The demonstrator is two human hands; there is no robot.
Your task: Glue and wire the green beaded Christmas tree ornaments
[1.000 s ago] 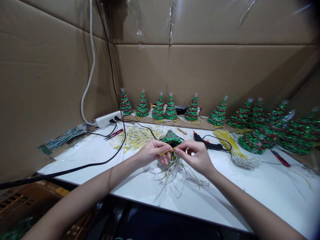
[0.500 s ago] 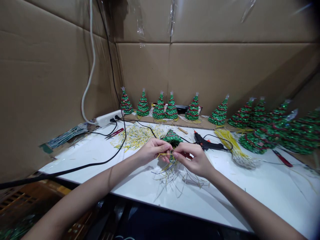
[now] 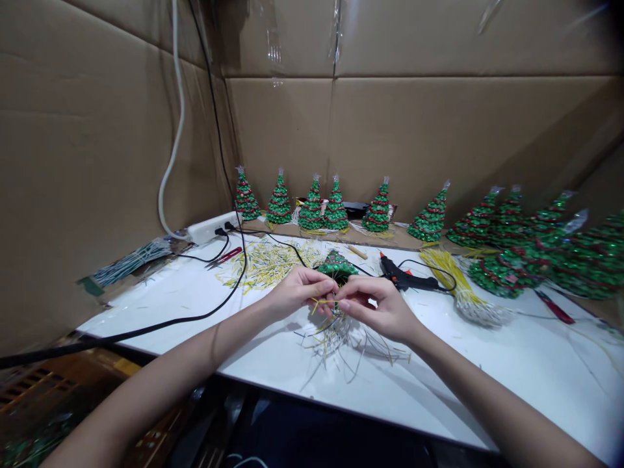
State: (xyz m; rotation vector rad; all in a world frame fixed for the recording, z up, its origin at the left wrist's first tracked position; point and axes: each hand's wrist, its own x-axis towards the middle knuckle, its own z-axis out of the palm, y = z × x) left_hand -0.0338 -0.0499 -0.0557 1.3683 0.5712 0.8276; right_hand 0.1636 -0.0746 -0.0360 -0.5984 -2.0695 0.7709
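Loose wire ends [image 3: 336,333] fan out at your 6 o'clock, over white table [image 3: 273,357]. Your right hand [image 3: 380,305] pinches thin yellow wire [image 3: 322,301] between thumb and forefinger. Your left hand [image 3: 306,292] curled beside it, thumb bent inward; cannot tell what it grips. Small green tree [image 3: 336,262] at 12 o'clock, just beyond fingers, tipped, dark open base toward you. Glue gun [image 3: 412,280] at 2 o'clock. Pile of wire scraps [image 3: 273,263] at 11. Farther, decorated trees [image 3: 378,209] stand from 11 to 2, before cardboard wall [image 3: 390,123].
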